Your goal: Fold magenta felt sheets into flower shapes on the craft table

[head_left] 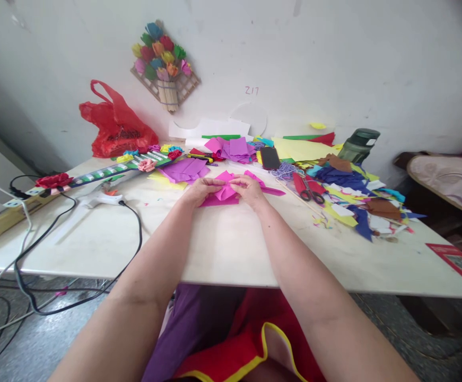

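Between my hands is a piece of bright pink crepe paper (226,192), its edges ruffled. My left hand (202,191) pinches it from the left with thumb and fingertips. On the other side my right hand (248,190) pinches the same piece. More magenta paper (218,201) lies flat on the table beneath, and a narrow pink strip (273,191) sticks out to the right of my right hand. Purple paper sheets (186,168) rest just behind my left hand.
Scissors (312,191), a phone (270,158) and a heap of paper scraps (362,196) lie to the right, with a green bottle (360,144) behind. At left are a white glue gun (99,199) with its black cord, a red plastic bag (115,124) and a flower-decorated strip (111,168).
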`<state>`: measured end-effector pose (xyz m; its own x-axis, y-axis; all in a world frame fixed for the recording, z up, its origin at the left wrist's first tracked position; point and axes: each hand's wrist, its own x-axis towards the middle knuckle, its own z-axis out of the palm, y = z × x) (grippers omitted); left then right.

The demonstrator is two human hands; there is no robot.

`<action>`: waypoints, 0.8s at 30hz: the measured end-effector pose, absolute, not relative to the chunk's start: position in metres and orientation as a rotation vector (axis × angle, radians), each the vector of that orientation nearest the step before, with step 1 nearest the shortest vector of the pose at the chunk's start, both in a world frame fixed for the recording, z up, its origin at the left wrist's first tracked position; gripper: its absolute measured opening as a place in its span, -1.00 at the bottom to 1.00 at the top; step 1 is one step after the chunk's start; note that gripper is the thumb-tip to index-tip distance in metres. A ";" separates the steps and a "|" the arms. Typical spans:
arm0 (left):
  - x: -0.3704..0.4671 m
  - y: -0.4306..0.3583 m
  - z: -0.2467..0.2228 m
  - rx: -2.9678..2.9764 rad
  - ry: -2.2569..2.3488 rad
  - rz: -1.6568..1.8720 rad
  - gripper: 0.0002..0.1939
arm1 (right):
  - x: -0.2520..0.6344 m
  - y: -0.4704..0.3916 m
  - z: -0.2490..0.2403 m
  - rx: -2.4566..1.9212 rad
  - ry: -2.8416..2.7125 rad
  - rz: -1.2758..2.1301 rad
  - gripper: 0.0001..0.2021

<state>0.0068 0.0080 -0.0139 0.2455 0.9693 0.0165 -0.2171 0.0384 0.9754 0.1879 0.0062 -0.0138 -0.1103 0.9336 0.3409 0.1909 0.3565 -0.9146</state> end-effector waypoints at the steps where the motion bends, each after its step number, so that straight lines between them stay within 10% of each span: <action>1: 0.007 0.008 -0.014 1.132 0.866 1.120 -0.68 | 0.189 0.007 -0.013 -1.033 -1.611 0.816 -0.86; 13: 0.005 0.007 -0.010 1.060 0.824 1.175 -0.78 | 0.187 0.005 -0.020 -0.876 -2.123 0.151 -0.46; 24: 0.003 0.012 -0.016 1.056 0.779 1.157 -0.75 | 0.182 0.011 -0.024 -0.796 -2.152 0.086 -0.61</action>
<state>0.0030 0.0116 -0.0158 0.2519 0.9672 0.0321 -0.3343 0.0558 0.9408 0.1816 0.0110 -0.0243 -0.4632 0.5684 0.6799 0.5121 0.7978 -0.3182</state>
